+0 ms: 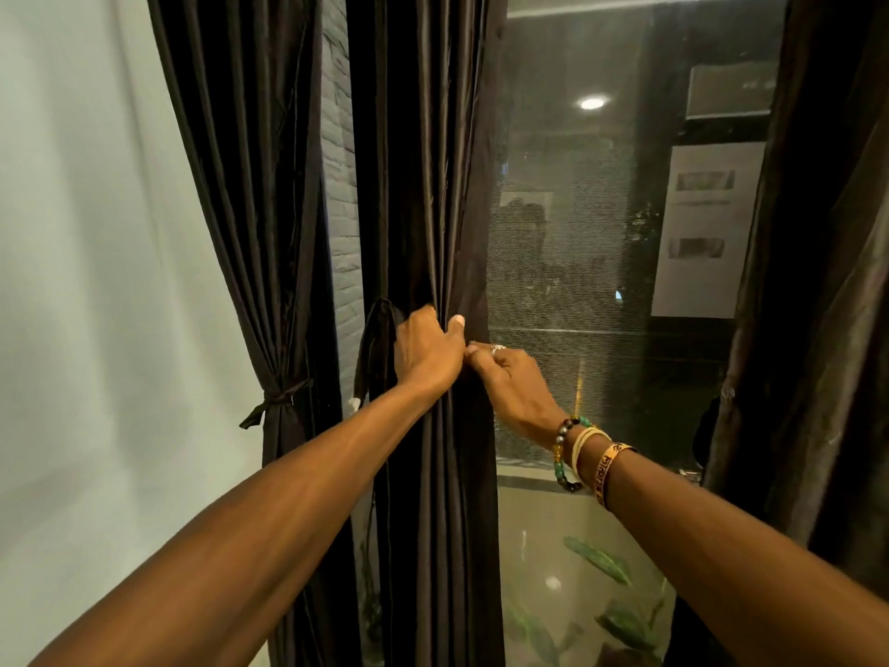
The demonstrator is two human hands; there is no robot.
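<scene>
1. The dark curtain [428, 185] hung in the middle of the view, in front of a mesh-screened window [577, 233]. At about mid-height it was bunched into tight vertical folds.
2. My left hand [425, 351] gripped that bunch, fingers curled round its far side and thumb pressed on the near side.
3. My right hand [514, 382] touched the left one from the right. Its fingers were closed in a pinch on the curtain's right edge, with the fingertips hidden in the cloth.
4. A dark tie-back strap [373, 349] hung in a loop just left of my left hand, beside the bunch and not yet round it.
5. I judged this the gathering step: the cloth was collected but not tied. The next move would call for one hand to hold the bunch firm while the other brought the strap round it.
6. Both forearms reached forward and upward, converging at the curtain. Beaded and woven bracelets [584, 450] sat on my right wrist.
7. Further left, a second curtain [250, 185] was already cinched by its own tie [276, 402]. A third curtain [818, 281] hung at the far right.
</scene>
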